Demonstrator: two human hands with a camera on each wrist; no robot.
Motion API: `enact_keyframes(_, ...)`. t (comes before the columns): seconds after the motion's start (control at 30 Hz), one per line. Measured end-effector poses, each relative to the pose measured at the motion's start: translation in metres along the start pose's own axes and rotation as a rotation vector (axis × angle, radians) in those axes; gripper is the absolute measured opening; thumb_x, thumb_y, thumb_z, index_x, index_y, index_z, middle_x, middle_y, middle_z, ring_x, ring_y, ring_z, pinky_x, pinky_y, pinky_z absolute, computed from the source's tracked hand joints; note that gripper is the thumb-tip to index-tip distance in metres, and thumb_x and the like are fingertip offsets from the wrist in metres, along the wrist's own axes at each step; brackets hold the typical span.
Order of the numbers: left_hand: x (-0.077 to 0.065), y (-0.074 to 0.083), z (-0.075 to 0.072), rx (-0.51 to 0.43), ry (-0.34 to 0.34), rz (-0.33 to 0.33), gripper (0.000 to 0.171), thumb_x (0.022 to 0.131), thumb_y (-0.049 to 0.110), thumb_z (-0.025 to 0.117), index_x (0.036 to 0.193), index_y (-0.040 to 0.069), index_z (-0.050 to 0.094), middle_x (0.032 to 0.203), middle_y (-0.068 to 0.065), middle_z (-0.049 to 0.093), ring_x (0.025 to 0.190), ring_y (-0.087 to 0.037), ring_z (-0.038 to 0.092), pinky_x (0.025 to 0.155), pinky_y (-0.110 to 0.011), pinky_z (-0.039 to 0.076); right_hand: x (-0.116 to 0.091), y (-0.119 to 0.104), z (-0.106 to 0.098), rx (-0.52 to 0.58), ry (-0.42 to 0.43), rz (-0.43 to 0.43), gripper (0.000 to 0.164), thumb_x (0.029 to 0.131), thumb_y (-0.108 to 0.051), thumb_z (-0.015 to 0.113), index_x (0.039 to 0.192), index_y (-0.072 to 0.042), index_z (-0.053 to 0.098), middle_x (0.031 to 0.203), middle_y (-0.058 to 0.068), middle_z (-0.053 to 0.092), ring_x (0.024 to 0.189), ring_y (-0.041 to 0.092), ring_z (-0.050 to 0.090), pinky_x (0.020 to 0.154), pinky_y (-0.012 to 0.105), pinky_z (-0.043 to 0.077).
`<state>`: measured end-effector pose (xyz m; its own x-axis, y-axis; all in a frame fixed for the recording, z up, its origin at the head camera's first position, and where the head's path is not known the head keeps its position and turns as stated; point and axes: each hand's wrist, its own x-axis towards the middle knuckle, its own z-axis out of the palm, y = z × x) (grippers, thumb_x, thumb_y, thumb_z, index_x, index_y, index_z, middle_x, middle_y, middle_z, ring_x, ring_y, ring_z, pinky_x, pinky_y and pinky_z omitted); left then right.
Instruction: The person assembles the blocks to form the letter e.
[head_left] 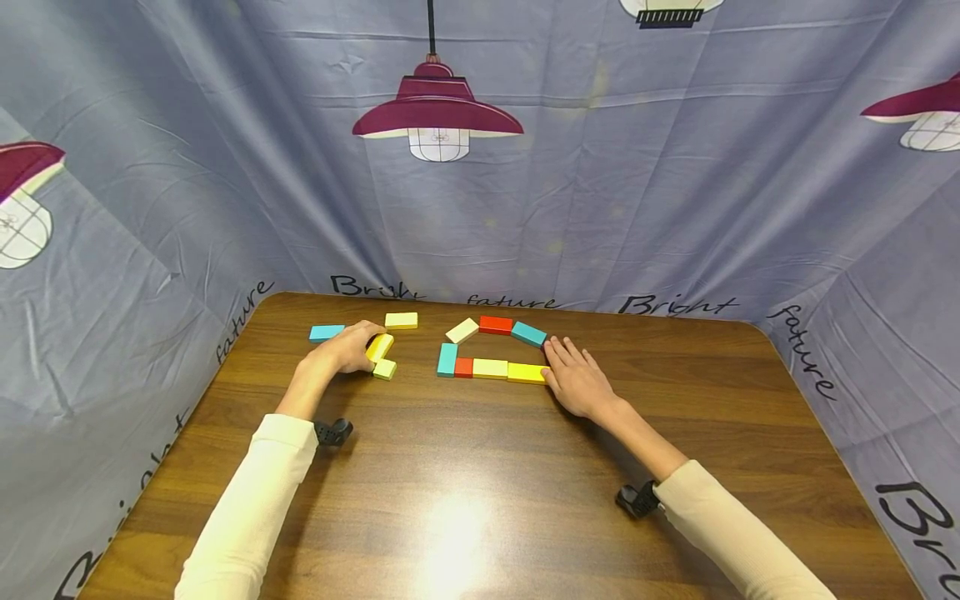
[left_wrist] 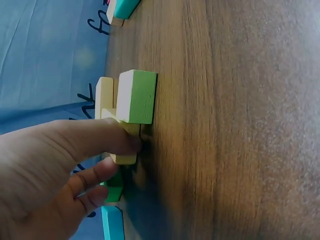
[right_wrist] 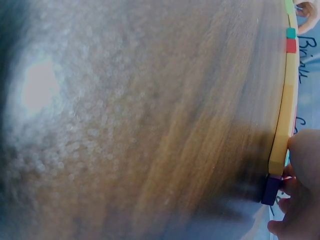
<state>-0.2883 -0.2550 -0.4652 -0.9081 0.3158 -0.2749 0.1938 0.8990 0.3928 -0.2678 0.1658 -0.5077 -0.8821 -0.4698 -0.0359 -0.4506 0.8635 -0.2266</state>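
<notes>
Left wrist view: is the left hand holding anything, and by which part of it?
The left hand appears to pinch a yellow block, its thumb on the long side facing the person; the opposing finger contact is hidden.

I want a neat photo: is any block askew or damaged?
No damage stands out. The cream block and the blue block near the right hand slant off either end of the longer red block, but their mirrored angles seem deliberate.

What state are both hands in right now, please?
Left hand: closed, holding a yellow block.
Right hand: open, fingers at the dark purple block.
</notes>
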Motion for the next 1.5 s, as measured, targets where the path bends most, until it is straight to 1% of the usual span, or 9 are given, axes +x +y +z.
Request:
enact_keyframes(0.17, -0.002, 0.001, 0.0, -0.041, 0.073, -0.013, 0.071, 0.083, 0.008, 0.074, 0.145, -0.007, 0.043, 0.142, -0.028, 0.043, 0.109, -0.034, 0.055, 0.089, -0.046, 0.047, 0.0, 0.001, 0.001, -0.001, -0.005, 0.002, 0.057, 0.109, -0.03, 0.036, 0.155, 0.004, 0.028, 0.16, 0.021, 0.025, 0.148, 0.038, 0.019, 0.115, 0.059, 0.018)
enact_keyframes(0.3, -0.007, 0.008, 0.001, -0.099, 0.142, 0.042, 0.071, 0.081, 0.011, 0.077, 0.142, -0.009, 0.046, 0.132, -0.027, 0.049, 0.09, -0.027, 0.06, 0.077, -0.038, 0.051, 0.0, 0.002, 0.002, -0.004, -0.003, 0.003, 0.058, 0.109, -0.031, 0.037, 0.155, 0.004, 0.028, 0.16, 0.02, 0.026, 0.147, 0.038, 0.019, 0.115, 0.059, 0.018)
enact_keyframes(0.43, -0.013, 0.021, 0.007, -0.152, 0.199, 0.108, 0.07, 0.079, 0.013, 0.079, 0.139, -0.009, 0.05, 0.12, -0.021, 0.053, 0.085, -0.023, 0.057, 0.073, -0.034, 0.048, 0.001, 0.002, 0.002, -0.006, -0.003, 0.004, 0.058, 0.109, -0.031, 0.037, 0.155, 0.003, 0.028, 0.16, 0.02, 0.026, 0.147, 0.038, 0.02, 0.115, 0.059, 0.018)
enact_keyframes(0.57, -0.019, 0.036, 0.02, -0.18, 0.237, 0.165, 0.068, 0.078, 0.015, 0.081, 0.135, -0.008, 0.053, 0.111, -0.016, 0.054, 0.083, -0.02, 0.056, 0.073, -0.034, 0.047, 0.001, 0.002, 0.002, -0.007, -0.006, 0.006, 0.058, 0.109, -0.031, 0.036, 0.155, 0.003, 0.027, 0.16, 0.02, 0.025, 0.148, 0.038, 0.019, 0.116, 0.059, 0.018)
enact_keyframes(0.77, -0.027, 0.056, 0.042, -0.2, 0.269, 0.197, 0.066, 0.078, 0.019, 0.085, 0.132, -0.005, 0.057, 0.107, -0.012, 0.056, 0.084, -0.018, 0.056, 0.072, -0.033, 0.047, 0.001, 0.002, 0.002, -0.009, -0.013, 0.008, 0.058, 0.109, -0.031, 0.036, 0.155, 0.003, 0.027, 0.16, 0.02, 0.025, 0.148, 0.038, 0.018, 0.116, 0.059, 0.017)
enact_keyframes(0.93, -0.031, 0.069, 0.059, -0.228, 0.297, 0.182, 0.066, 0.076, 0.019, 0.087, 0.129, -0.006, 0.057, 0.105, -0.01, 0.056, 0.084, -0.017, 0.055, 0.074, -0.033, 0.047, 0.002, 0.002, 0.002, -0.01, -0.007, 0.01, 0.058, 0.109, -0.031, 0.036, 0.155, 0.003, 0.027, 0.16, 0.02, 0.025, 0.148, 0.038, 0.019, 0.116, 0.059, 0.017)
enact_keyframes(1.1, -0.032, 0.08, 0.072, -0.226, 0.297, 0.165, 0.063, 0.075, 0.023, 0.088, 0.124, -0.004, 0.059, 0.1, -0.008, 0.054, 0.087, -0.018, 0.052, 0.074, -0.031, 0.045, 0.002, 0.002, 0.002, -0.013, -0.007, 0.006, 0.058, 0.109, -0.031, 0.036, 0.155, 0.004, 0.028, 0.16, 0.02, 0.025, 0.148, 0.038, 0.019, 0.115, 0.059, 0.017)
enact_keyframes(1.3, -0.031, 0.088, 0.083, -0.213, 0.316, 0.167, 0.064, 0.075, 0.027, 0.089, 0.122, -0.005, 0.06, 0.1, -0.009, 0.055, 0.089, -0.018, 0.051, 0.072, -0.03, 0.047, 0.002, 0.002, 0.002, -0.012, 0.0, 0.0, 0.058, 0.109, -0.031, 0.037, 0.155, 0.004, 0.028, 0.16, 0.02, 0.026, 0.147, 0.038, 0.02, 0.115, 0.059, 0.018)
enact_keyframes(1.5, -0.029, 0.09, 0.09, -0.215, 0.283, 0.148, 0.066, 0.075, 0.026, 0.089, 0.126, -0.004, 0.06, 0.108, -0.011, 0.054, 0.082, -0.015, 0.051, 0.069, -0.028, 0.047, 0.002, 0.002, 0.002, -0.01, -0.003, -0.001, 0.058, 0.109, -0.031, 0.036, 0.155, 0.004, 0.027, 0.16, 0.02, 0.025, 0.147, 0.038, 0.019, 0.115, 0.059, 0.018)
